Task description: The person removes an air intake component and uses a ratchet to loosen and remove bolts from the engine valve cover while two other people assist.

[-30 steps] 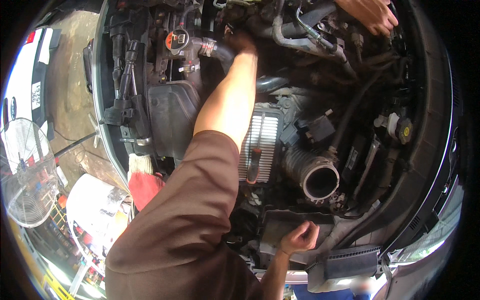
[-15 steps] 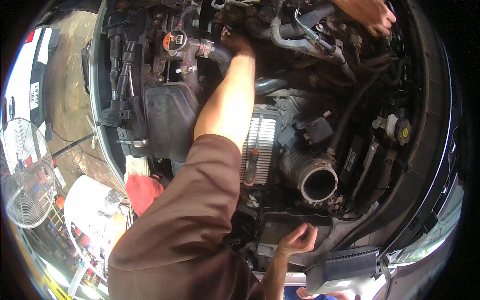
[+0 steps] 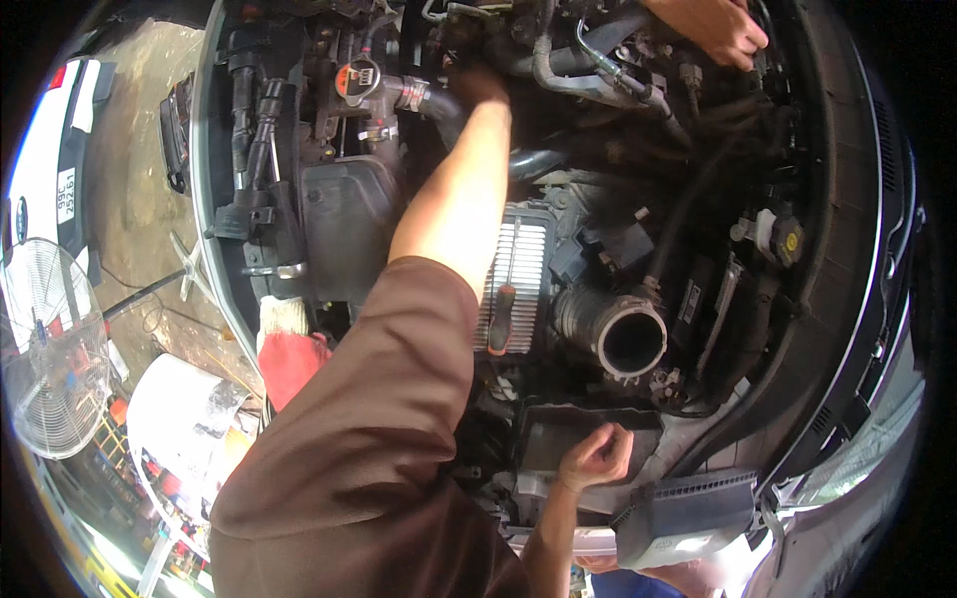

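Note:
My left arm, in a brown sleeve, reaches across the engine bay. My left hand point(image 3: 477, 88) is deep in shadow among hoses beside the coolant hose point(image 3: 439, 112), its fingers hidden. Below it lies a screwdriver point(image 3: 503, 319) on the pale pleated air filter point(image 3: 530, 259). At lower middle, my right hand point(image 3: 598, 453) has its fingers curled closed over the edge area of a dark plastic airbox part point(image 3: 548, 439); whatever it may hold is hidden. An open intake duct point(image 3: 590, 329) sits above it.
A co-worker's hand point(image 3: 728, 35) reaches in at top right; another person in blue point(image 3: 628, 583) appears at the bottom. A red-and-white cloth point(image 3: 289, 364) lies at the left edge. Outside are a fan point(image 3: 50, 339), a white bucket point(image 3: 179, 419) and a white vehicle point(image 3: 55, 169).
The view has shifted slightly. The co-worker's hand at top right has moved a little, and more of the person in blue shows at the bottom. Both my hands stay in much the same places.

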Available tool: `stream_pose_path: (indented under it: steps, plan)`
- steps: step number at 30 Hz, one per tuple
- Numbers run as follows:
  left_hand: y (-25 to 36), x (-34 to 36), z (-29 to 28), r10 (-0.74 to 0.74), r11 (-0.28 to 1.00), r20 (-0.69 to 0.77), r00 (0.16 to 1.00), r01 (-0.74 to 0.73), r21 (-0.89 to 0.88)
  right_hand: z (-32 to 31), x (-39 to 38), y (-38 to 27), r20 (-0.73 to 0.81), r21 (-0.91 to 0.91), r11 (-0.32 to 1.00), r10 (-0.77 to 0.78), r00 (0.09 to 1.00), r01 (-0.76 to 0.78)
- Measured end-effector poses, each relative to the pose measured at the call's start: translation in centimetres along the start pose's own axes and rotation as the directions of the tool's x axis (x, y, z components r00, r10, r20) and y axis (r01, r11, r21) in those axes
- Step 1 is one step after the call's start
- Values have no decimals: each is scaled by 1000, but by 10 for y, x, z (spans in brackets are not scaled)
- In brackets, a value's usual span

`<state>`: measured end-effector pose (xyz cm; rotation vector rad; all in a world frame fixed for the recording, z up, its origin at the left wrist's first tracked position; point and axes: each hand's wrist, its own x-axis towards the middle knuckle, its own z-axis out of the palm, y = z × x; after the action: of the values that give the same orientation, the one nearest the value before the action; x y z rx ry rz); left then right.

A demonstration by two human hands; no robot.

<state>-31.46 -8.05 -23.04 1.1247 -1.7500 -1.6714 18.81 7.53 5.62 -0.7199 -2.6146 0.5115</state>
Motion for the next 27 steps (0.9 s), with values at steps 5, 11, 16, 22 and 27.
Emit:
stream_pose_path:
  steps: [5,11,16,22,27]
  plan:
    - [77,-80,-41,-410,878,130,903,353,323,2,2,-2,-45,-53,999,-11,999,9]
    - [165,-198,-184,50,998,663,747,-58,-11,3,0,-3,-68,-94,995,13,998,-19]
    - [227,-217,-366,70,972,984,163,-233,-30,5,0,-1,-130,-136,990,4,992,-22]
    - [271,-136,-495,114,835,984,-137,-523,-170,7,0,0,-145,-147,986,52,988,-73]
    - [304,-60,-539,63,783,998,20,-621,-37,9,0,1,-161,-215,974,41,986,-75]
